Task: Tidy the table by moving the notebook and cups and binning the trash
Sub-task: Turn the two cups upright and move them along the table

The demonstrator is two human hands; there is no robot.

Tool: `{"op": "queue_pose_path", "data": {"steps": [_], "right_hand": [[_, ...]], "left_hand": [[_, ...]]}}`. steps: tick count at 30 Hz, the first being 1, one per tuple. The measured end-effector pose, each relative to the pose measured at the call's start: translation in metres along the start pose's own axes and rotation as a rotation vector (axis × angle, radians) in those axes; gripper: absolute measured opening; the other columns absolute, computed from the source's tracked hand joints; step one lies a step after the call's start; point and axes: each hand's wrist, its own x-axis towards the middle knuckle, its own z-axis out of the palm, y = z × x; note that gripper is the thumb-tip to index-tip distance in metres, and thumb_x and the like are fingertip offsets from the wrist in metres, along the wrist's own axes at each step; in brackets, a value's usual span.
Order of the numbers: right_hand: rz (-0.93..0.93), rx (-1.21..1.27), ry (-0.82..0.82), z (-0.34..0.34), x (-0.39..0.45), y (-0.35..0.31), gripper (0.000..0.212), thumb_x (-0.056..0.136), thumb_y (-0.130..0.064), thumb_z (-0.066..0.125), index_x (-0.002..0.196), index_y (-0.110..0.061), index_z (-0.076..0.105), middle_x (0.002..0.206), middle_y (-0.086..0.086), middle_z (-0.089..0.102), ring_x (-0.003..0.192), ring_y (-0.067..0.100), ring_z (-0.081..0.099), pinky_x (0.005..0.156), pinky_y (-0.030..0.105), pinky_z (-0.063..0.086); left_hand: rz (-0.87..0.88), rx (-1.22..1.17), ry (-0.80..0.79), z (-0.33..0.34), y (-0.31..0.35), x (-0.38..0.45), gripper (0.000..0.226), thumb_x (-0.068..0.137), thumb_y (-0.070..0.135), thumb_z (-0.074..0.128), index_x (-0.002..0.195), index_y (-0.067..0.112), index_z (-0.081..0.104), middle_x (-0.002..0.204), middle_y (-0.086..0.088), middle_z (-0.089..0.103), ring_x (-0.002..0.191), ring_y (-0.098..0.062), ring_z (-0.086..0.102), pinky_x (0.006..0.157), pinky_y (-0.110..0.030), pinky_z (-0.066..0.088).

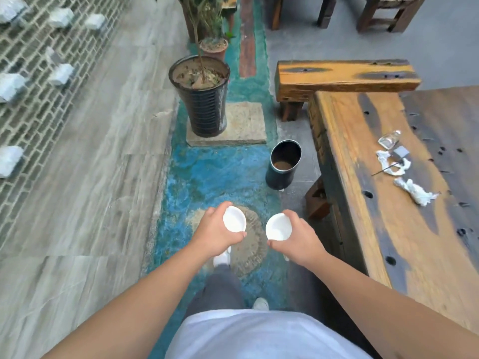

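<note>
My left hand grips a small white cup, and my right hand grips a second white cup. Both cups are held upright over the blue floor, left of the wooden table. On the table lie crumpled white tissues, a second tissue wad, a clear plastic wrapper, a small grey piece and a thin dark stick. A dark cylindrical bin stands on the floor by the table's left edge. No notebook is in view.
A black ribbed planter with a thin tree stands on a stone slab ahead. A smaller clay pot sits behind it. A wooden bench lies beyond the table. A brick wall runs along the left.
</note>
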Motion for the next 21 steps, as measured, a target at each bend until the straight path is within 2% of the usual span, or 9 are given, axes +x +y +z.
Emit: {"op": "queue_pose_path", "data": {"steps": [2, 9, 13, 15, 17, 18, 21], "right_hand": [[0.01, -0.003, 0.012, -0.007, 0.029, -0.007, 0.094, 0.057, -0.058, 0.073, 0.138, -0.035, 0.031, 0.135, 0.003, 0.048, 0.113, 0.024, 0.05, 0.082, 0.034, 0.044], [0.103, 0.023, 0.087, -0.039, 0.143, -0.044, 0.095, 0.058, -0.058, 0.072, 0.139, -0.035, 0.03, 0.135, 0.003, 0.048, 0.115, 0.025, 0.05, 0.076, 0.03, 0.043], [0.171, 0.084, 0.14, -0.067, 0.194, -0.066, 0.098, 0.052, -0.062, 0.069, 0.139, -0.035, 0.032, 0.131, 0.004, 0.05, 0.114, 0.025, 0.05, 0.083, 0.034, 0.041], [0.21, 0.114, 0.166, -0.08, 0.217, -0.071, 0.097, 0.054, -0.059, 0.071, 0.139, -0.034, 0.032, 0.131, 0.004, 0.049, 0.115, 0.025, 0.049, 0.086, 0.037, 0.042], [0.252, 0.163, 0.212, -0.094, 0.237, -0.071, 0.095, 0.054, -0.057, 0.072, 0.138, -0.034, 0.034, 0.129, 0.002, 0.048, 0.11, 0.024, 0.05, 0.084, 0.036, 0.041], [0.272, 0.193, 0.24, -0.102, 0.247, -0.07, 0.093, 0.054, -0.057, 0.072, 0.137, -0.035, 0.035, 0.126, 0.001, 0.049, 0.106, 0.022, 0.049, 0.081, 0.034, 0.04], [0.305, 0.245, 0.298, -0.129, 0.279, -0.063, 0.09, 0.053, -0.056, 0.073, 0.133, -0.035, 0.039, 0.116, -0.004, 0.047, 0.097, 0.016, 0.045, 0.077, 0.031, 0.037]], "left_hand": [[0.024, 0.008, -0.018, -0.007, 0.01, 0.037, 0.082, 0.066, 0.045, 0.078, 0.137, 0.038, 0.037, 0.117, 0.005, 0.037, 0.098, -0.017, 0.042, 0.081, -0.029, 0.037], [0.157, 0.043, -0.128, -0.043, 0.054, 0.186, 0.085, 0.066, 0.043, 0.078, 0.14, 0.036, 0.036, 0.124, 0.0, 0.039, 0.096, -0.015, 0.041, 0.08, -0.026, 0.036], [0.224, 0.085, -0.185, -0.067, 0.088, 0.259, 0.083, 0.066, 0.044, 0.077, 0.138, 0.038, 0.036, 0.125, 0.0, 0.04, 0.095, -0.017, 0.043, 0.077, -0.026, 0.039], [0.237, 0.118, -0.221, -0.075, 0.105, 0.293, 0.084, 0.066, 0.044, 0.077, 0.138, 0.039, 0.035, 0.126, 0.001, 0.039, 0.095, -0.016, 0.045, 0.069, -0.024, 0.044], [0.256, 0.132, -0.254, -0.078, 0.123, 0.322, 0.082, 0.064, 0.045, 0.076, 0.136, 0.041, 0.036, 0.12, 0.004, 0.038, 0.092, -0.018, 0.049, 0.051, -0.022, 0.047], [0.273, 0.135, -0.265, -0.077, 0.133, 0.336, 0.081, 0.063, 0.046, 0.076, 0.134, 0.042, 0.037, 0.117, 0.005, 0.037, 0.093, -0.021, 0.051, 0.051, -0.023, 0.049], [0.323, 0.163, -0.308, -0.068, 0.166, 0.382, 0.082, 0.064, 0.046, 0.076, 0.135, 0.039, 0.037, 0.116, 0.004, 0.037, 0.097, -0.02, 0.048, 0.067, -0.025, 0.046]]}}
